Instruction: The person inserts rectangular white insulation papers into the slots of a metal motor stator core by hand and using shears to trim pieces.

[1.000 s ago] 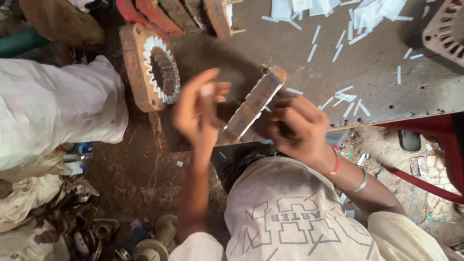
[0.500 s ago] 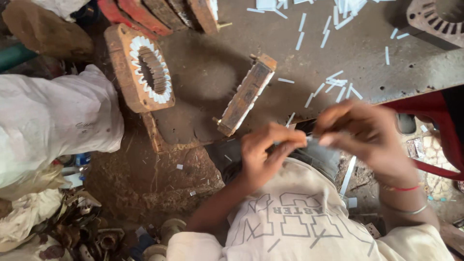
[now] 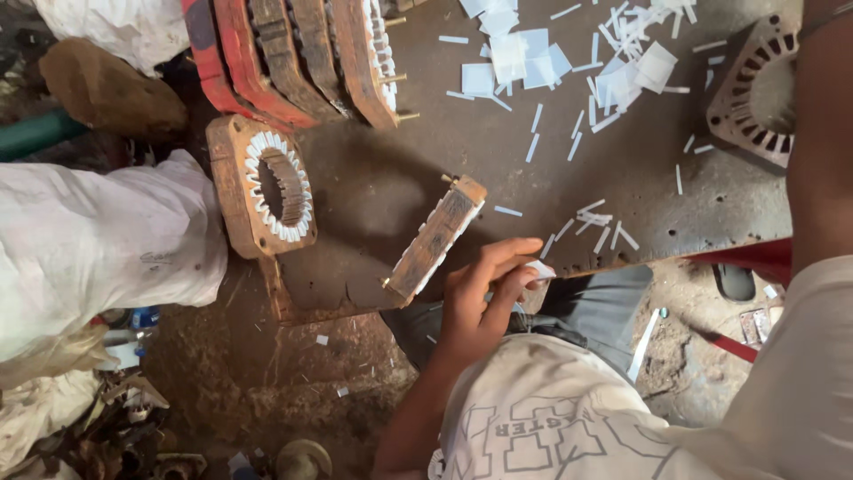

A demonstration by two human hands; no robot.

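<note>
My left hand [image 3: 484, 298] is at the near edge of the dark metal bench [image 3: 382, 191], its fingertips pinching a small white paper strip [image 3: 538, 268]. Just left of it a rusty square motor stator [image 3: 435, 240] stands on edge, with white paper lining its slots. My right forearm [image 3: 822, 151] rises along the right side of the view, and its hand is out of frame at the top. My light printed shirt [image 3: 551, 418] fills the bottom.
A second stator [image 3: 267, 188] with white slot liners leans at the bench's left end. Several more stators [image 3: 293, 53] are stacked at the back, and another [image 3: 755, 89] lies far right. Cut white paper strips [image 3: 551, 62] litter the bench. White sacks [image 3: 98, 240] sit left.
Both hands let go of the upright stator, which now stands alone. My left hand dropped to the bench edge and took a paper strip. My right arm swung up and right, out of view.
</note>
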